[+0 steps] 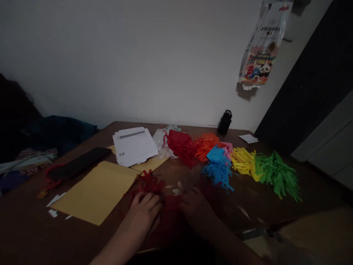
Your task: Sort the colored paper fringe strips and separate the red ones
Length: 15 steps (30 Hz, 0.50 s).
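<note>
At the table's front edge lies a dark red sheet of fringed paper (171, 208), its cut strips fanning out on the left past my fingers. The curled fingers of my left hand (146, 206) close on its left part. On the right side, my right hand (194, 206) grips the same paper, its fingers bent; that area is dim and slightly blurred. Just beyond both hands, pale leaf shapes (178, 188) show on the tabletop.
Fringed paper bundles in red (182, 145), orange (205, 145), blue (219, 165), yellow (244, 162) and green (278, 173) lie beyond. Yellow envelopes (96, 191), white card sheets (135, 145) and a black case (79, 163) are left. A black bottle (224, 122) stands by the wall.
</note>
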Each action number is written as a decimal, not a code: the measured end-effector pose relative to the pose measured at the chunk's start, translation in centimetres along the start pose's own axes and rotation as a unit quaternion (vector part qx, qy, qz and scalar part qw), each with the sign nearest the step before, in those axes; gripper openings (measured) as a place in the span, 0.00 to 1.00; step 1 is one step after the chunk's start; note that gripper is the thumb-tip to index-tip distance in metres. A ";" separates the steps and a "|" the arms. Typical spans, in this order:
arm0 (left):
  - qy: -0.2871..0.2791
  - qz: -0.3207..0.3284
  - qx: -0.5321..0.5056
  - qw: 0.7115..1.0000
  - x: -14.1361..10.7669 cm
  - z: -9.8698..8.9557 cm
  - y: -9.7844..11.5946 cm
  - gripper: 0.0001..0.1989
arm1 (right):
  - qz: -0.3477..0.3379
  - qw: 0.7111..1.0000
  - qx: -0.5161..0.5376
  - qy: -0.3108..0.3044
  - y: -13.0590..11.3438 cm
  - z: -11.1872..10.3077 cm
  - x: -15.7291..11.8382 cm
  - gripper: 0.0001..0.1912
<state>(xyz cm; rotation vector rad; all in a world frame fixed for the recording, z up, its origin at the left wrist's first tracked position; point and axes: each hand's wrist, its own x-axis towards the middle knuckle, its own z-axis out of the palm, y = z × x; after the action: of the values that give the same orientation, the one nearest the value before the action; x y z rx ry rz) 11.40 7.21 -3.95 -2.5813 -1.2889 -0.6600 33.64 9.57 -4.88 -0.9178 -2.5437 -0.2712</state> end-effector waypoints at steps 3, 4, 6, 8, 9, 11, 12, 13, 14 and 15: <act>-0.004 0.006 -0.017 1.000 0.2 0.1 0.4 0.10 | 0.009 1.000 0.009 0.011 -0.1 -0.1 -0.1 0.08; -0.010 0.006 -0.025 1.000 0.4 0.1 0.6 0.11 | 0.017 1.000 0.013 0.016 -0.1 -0.1 -0.1 0.08; -0.014 0.001 -0.035 0.999 0.7 0.2 0.8 0.12 | 0.030 0.999 0.022 0.021 -0.2 0.0 -0.1 0.08; -0.008 0.000 -0.039 0.999 0.9 0.4 0.8 0.11 | 0.029 0.999 0.024 0.022 -0.3 0.0 -0.2 0.08; -0.005 0.002 -0.036 0.999 0.9 0.5 0.7 0.11 | 0.022 0.999 0.022 0.018 -0.3 0.0 -0.3 0.08; 0.004 0.008 -0.028 1.000 0.8 0.5 0.3 0.10 | 0.004 1.000 0.011 0.003 -0.2 -0.3 -0.4 0.07; 0.010 0.012 -0.025 1.000 0.6 0.4 0.2 0.10 | -0.004 1.000 0.003 -0.008 -0.2 -0.5 -0.5 0.06; 0.013 0.015 -0.024 1.000 0.4 0.3 0.0 0.10 | -0.012 1.000 -0.005 -0.019 -0.2 -0.7 -0.5 0.05; 0.016 0.016 -0.025 0.999 0.2 0.1 -0.1 0.11 | -0.019 0.999 -0.011 -0.027 -0.2 -0.9 -0.5 0.05; 0.018 0.017 -0.029 0.999 0.0 0.0 -0.2 0.11 | -0.025 0.999 -0.015 -0.033 -0.2 -1.0 -0.6 0.05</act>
<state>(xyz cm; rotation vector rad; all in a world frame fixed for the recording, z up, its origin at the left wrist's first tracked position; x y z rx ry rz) 11.26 7.32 -3.95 -2.6192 -1.2294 -0.7436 34.26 8.78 -4.21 -0.8899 -2.6324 -0.2979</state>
